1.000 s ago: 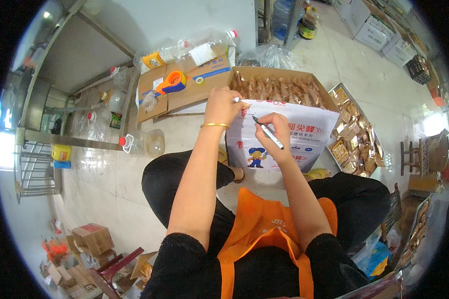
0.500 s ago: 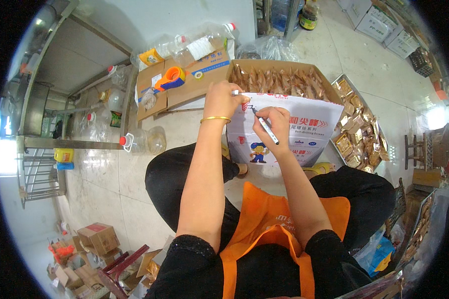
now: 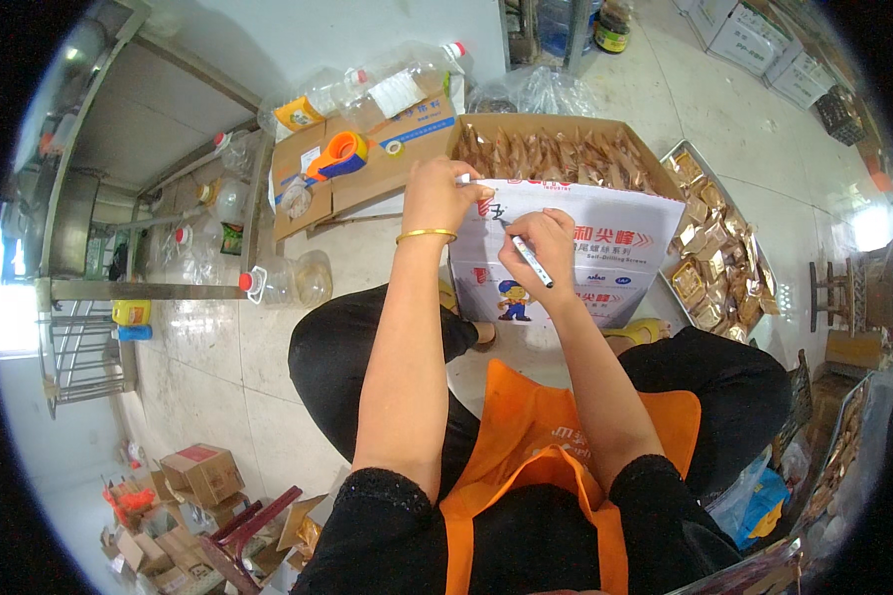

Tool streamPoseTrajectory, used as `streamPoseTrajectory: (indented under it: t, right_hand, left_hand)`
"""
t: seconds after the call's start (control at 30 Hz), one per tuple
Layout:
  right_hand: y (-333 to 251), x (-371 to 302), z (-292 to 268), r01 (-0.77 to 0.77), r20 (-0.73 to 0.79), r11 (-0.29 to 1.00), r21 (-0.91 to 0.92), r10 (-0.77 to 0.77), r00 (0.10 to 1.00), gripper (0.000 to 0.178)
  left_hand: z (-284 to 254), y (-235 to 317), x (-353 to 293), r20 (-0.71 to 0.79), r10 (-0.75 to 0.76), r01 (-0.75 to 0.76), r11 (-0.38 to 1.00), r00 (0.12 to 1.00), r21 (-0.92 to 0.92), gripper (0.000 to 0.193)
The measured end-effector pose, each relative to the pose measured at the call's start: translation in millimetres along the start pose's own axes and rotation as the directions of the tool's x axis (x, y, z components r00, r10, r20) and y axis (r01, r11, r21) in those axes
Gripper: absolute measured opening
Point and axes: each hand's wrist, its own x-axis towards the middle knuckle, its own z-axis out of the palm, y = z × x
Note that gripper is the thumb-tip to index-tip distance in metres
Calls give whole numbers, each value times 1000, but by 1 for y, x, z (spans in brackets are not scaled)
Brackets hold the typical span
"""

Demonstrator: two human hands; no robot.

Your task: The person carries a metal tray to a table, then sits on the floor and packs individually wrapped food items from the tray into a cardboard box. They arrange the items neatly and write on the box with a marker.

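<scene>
A cardboard carton with a white printed front [image 3: 566,233] stands before me, filled with a row of brown plastic-wrapped packets [image 3: 556,159]. My right hand [image 3: 541,246] is closed on a white marker [image 3: 531,260], its tip against the upper left of the carton's front, where fresh black strokes [image 3: 497,211] show. At the carton's near left top corner rests my left hand [image 3: 442,193], its fingers pinched. A small white marker cap [image 3: 463,180] sticks out between them. The undersides of the left fingers are hidden.
Beside the carton on the right lies a metal tray [image 3: 680,288] of gold-wrapped packets. To the left, a flattened cardboard box [image 3: 367,183] bears an orange-and-blue tape dispenser [image 3: 339,157] and plastic bottles [image 3: 407,74]. A clear jug [image 3: 303,281] lies near my left knee.
More black strokes have been added on the carton's front. My right hand has shifted slightly left with the marker; my left hand stays at the corner.
</scene>
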Motion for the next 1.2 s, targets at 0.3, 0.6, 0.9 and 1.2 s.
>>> streamPoseTrajectory:
  t: [0.3,0.6,0.9,1.2]
  right_hand:
    - [2,1,-1,46,-25,999,15,-45,999,23]
    - [7,-2,1,-74,-88,997,-2,74,993,22]
    - [11,-7,-8,-81,-101,996,27,83,991,23]
    - [12,-6,-21,-66,-186,998,-2,64,980,25]
  left_hand:
    - [2,0,0,24,-88,90,995,996,-50,25]
    - [0,4,0,34,-78,80,995,996,-53,24]
    - [1,2,0,17,-48,48,998,999,-46,24]
    - [3,-1,0,-19,-20,21,1000,1000,17,29]
